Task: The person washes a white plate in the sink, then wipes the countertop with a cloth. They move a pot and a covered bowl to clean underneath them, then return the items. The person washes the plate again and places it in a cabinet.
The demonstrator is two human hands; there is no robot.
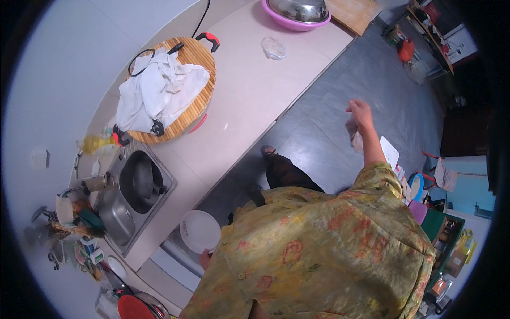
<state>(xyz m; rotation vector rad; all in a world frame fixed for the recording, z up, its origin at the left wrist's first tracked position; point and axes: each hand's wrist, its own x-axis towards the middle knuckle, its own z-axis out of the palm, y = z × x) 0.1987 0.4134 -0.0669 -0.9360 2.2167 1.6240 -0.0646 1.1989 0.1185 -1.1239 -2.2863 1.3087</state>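
Low at the left of my body, my left hand (pixel 205 259) is at the lower rim of a white round plate (pixel 200 231) and seems to grip it; my shirt hides part of the hand. Out to the right over the floor, my right hand (pixel 359 113) has its fingers curled, and a thin, pale, crumpled piece of cloth or plastic (pixel 356 137) hangs from it. A white cloth (pixel 155 85) lies on a round slatted wooden board (pixel 205 95) on top of a pot with red and black handles. A power cord with a plug rests on the cloth.
The pale counter (pixel 243 119) carries a crumpled clear plastic bag (pixel 273 48), a pink basin (pixel 297 26) under a metal bowl, and a wooden board (pixel 354 14). A steel sink (pixel 123 217) holds a pan. Bottles and utensils stand by the wall. A red chair (pixel 432 175) is at the right.
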